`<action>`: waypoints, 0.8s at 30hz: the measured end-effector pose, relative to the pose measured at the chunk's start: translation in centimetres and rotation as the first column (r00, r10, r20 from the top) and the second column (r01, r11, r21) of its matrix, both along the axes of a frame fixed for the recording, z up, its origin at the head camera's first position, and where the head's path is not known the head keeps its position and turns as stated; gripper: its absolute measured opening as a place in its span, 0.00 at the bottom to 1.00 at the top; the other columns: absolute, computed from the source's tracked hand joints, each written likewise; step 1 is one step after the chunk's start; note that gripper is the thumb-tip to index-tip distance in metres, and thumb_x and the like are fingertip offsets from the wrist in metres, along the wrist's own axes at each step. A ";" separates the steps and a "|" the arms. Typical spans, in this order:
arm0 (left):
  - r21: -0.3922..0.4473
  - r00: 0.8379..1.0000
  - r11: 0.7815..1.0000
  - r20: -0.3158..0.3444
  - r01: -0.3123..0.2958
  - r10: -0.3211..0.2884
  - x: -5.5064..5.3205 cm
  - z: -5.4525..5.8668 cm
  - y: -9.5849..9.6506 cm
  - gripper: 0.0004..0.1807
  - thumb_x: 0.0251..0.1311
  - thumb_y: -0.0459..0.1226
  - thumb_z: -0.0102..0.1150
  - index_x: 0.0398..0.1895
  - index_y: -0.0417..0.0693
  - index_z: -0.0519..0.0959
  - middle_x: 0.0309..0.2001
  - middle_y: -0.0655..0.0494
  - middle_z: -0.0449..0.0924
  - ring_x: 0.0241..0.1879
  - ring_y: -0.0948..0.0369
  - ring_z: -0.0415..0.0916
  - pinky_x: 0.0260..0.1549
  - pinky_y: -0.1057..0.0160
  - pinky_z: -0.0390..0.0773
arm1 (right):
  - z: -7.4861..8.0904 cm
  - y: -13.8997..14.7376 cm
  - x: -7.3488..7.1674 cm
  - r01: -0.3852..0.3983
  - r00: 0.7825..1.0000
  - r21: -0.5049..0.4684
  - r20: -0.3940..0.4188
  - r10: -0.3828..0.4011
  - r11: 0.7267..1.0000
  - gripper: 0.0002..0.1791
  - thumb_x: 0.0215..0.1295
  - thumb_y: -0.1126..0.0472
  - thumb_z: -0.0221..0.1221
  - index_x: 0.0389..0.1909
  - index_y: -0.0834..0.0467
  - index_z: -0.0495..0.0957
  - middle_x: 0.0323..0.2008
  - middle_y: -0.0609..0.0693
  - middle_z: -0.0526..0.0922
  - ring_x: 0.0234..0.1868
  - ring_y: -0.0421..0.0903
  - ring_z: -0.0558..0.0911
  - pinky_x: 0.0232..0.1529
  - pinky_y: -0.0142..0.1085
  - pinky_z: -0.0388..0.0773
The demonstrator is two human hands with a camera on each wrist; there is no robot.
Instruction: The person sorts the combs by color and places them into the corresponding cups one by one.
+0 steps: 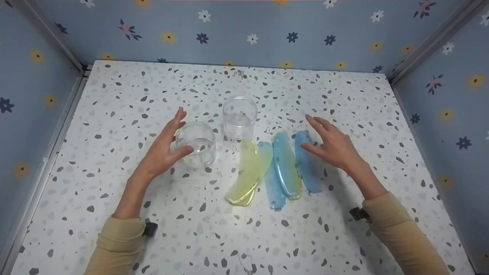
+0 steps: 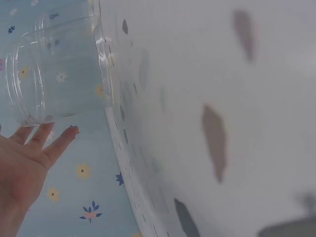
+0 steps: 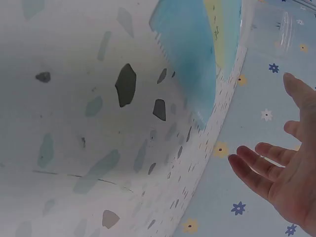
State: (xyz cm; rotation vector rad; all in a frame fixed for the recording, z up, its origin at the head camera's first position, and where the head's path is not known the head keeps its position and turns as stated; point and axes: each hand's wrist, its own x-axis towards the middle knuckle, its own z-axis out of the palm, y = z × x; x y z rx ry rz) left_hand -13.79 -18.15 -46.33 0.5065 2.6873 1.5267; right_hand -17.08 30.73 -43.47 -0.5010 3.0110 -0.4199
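My left hand (image 1: 163,151) is beside the nearer clear jar (image 1: 204,158), fingers stretched along its left side and thumb overlapping its front. In the left wrist view, spread fingertips (image 2: 66,137) come right at the rim of the jar (image 2: 69,69). Above the rightmost blue comb (image 1: 308,172) hovers my right hand (image 1: 334,147), its fingers apart and holding nothing. That comb (image 3: 190,54) shows its fine teeth in the right wrist view. Left of it lie more combs, among them another blue comb (image 1: 283,164) over a yellowish one, and a yellow comb (image 1: 247,172) overlapping others.
A second clear jar (image 1: 240,118) stands upright behind the combs, a little right of the first. All of it rests on a white speckled table (image 1: 172,236). Blue flowered panels (image 1: 244,23) wall in the back and both sides.
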 end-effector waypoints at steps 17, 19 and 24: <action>-0.012 0.972 1.000 0.236 -0.009 0.011 0.1 -0.1 0.2 0.69 0.49 0.52 0.80 0.85 0.63 0.38 0.84 0.57 0.49 0.84 0.48 0.44 0.79 0.33 0.50 | -1.6 -1.2 1.0 0.127 0.956 0.109 0.253 -0.151 0.986 0.58 0.63 0.29 0.61 0.83 0.54 0.45 0.68 0.72 0.67 0.53 0.65 0.82 0.53 0.61 0.82; -0.052 0.968 0.998 0.251 -0.020 0.032 0.1 0.0 0.3 0.69 0.47 0.54 0.80 0.85 0.60 0.41 0.84 0.55 0.50 0.83 0.46 0.45 0.79 0.33 0.47 | -1.7 -1.3 1.2 0.149 0.942 0.114 0.286 -0.176 0.982 0.59 0.64 0.30 0.61 0.83 0.57 0.45 0.70 0.73 0.64 0.58 0.69 0.80 0.57 0.63 0.80; -0.097 0.957 0.995 0.283 -0.036 0.062 -0.1 0.1 0.7 0.64 0.49 0.54 0.79 0.84 0.59 0.47 0.83 0.52 0.50 0.83 0.45 0.47 0.79 0.33 0.50 | -2.2 -1.9 1.6 0.201 0.918 0.122 0.324 -0.230 0.972 0.59 0.64 0.33 0.63 0.82 0.61 0.46 0.75 0.75 0.57 0.68 0.74 0.71 0.66 0.66 0.74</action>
